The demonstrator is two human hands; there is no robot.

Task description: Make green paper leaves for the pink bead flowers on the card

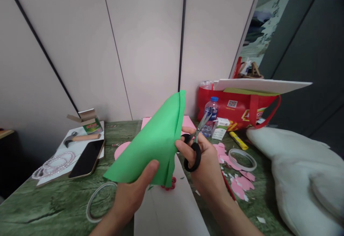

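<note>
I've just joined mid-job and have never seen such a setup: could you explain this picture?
There's no machine here, just a person's two bare hands, seen by one camera worn on their head, looking forward and down. The left hand holds bent green paper. The right hand holds black-handled scissors, blades pointing up, its thumb at the paper's edge. On the green surface, a hammer and phone lie to the left. To the right are pink paper scraps and a tape roll, with a bottle and red bag farther back.
</note>
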